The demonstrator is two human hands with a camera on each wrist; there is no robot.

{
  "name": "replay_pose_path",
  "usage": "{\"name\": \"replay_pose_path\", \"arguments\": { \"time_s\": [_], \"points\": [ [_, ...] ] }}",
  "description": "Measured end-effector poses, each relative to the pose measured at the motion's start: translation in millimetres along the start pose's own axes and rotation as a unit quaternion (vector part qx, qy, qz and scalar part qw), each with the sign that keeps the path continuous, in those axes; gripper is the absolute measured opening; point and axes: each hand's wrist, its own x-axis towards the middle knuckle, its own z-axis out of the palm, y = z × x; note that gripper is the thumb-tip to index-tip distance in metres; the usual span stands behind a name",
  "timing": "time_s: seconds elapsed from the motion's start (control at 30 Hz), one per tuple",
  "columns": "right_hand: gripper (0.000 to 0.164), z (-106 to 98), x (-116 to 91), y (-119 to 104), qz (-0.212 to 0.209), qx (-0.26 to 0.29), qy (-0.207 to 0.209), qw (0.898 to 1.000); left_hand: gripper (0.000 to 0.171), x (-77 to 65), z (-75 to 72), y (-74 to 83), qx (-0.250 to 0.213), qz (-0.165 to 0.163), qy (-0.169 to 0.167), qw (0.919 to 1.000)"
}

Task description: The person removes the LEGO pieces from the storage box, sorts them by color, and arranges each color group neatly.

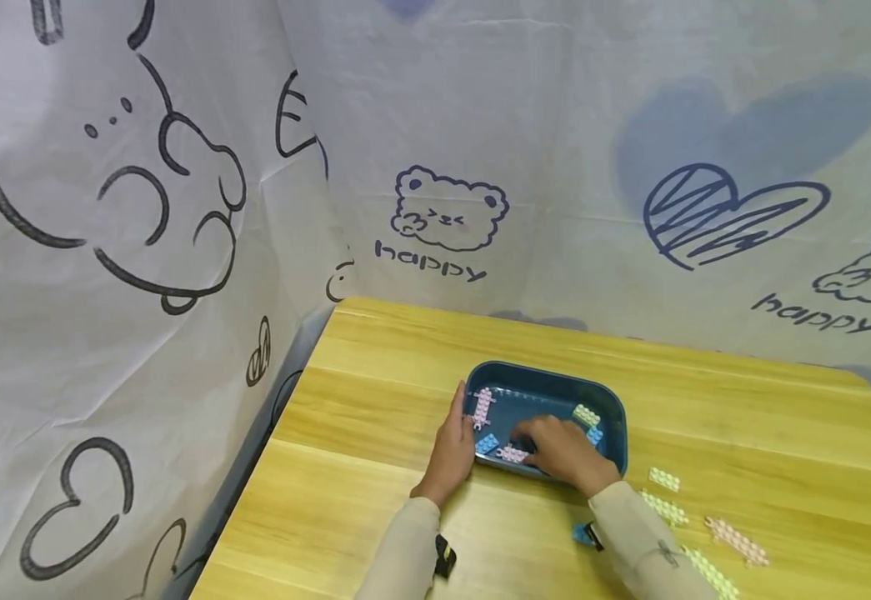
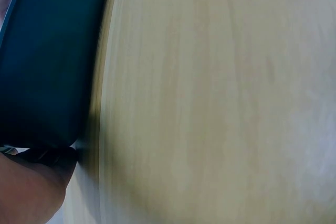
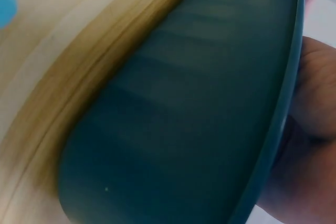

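Note:
A dark teal tray (image 1: 548,379) on the wooden table holds several toy building bricks. My left hand (image 1: 450,454) lies against the tray's left end, its visible fingers fairly straight along the outer wall. Reaching over the near rim, my right hand (image 1: 563,450) has bent fingers inside the tray. Its thumb touches a pink studded brick (image 1: 512,453); whether the fingers grip it is hidden. Left of that is a blue brick (image 1: 487,443), and a pink brick with side pegs (image 1: 483,407) lies by the left wall. A pale yellow brick (image 1: 587,415) and another blue brick (image 1: 594,435) sit right.
Pale yellow bricks (image 1: 663,478) and a long pink piece (image 1: 737,541) lie on the table (image 1: 345,417) to the right of the tray. A blue object (image 1: 582,533) is near my right sleeve. Printed white cloth (image 1: 555,167) hangs behind the table and on its left.

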Motion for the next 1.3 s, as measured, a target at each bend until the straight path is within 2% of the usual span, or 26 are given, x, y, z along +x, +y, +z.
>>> {"name": "replay_pose_path", "arguments": {
  "time_s": [0.23,0.5,0.67,0.8,0.97,1.1,1.3],
  "points": [
    [0.011,-5,1,0,-0.007,-0.004,0.002,1.0,0.058,3.6,-0.2,0.9,0.003,0.01,0.007,0.9999],
    [0.007,-7,-2,2,-0.004,0.002,0.019,1.0,0.059,4.0,0.1,0.9,0.013,0.002,0.009,0.9999],
    [0.007,-10,-7,2,-0.003,0.003,0.049,0.999,0.059,3.6,1.1,2.9,0.009,-0.001,0.007,0.9999],
    [0.011,-21,-14,1,-0.005,0.007,0.086,0.996,0.059,3.4,1.8,4.8,0.007,0.002,0.007,0.9999],
    [0.019,-36,-32,-4,-0.005,0.002,0.149,0.989,0.058,2.4,2.7,5.5,0.014,0.005,0.012,0.9998],
    [0.022,-42,-58,-10,-0.02,0.002,0.198,0.98,0.059,2.1,2.1,5.4,0.014,-0.003,0.008,0.9999],
    [0.027,-34,-98,-24,-0.04,0.005,0.243,0.969,0.059,2.5,1.5,4.6,0.008,-0.013,0.005,0.9999]
  ]
}}
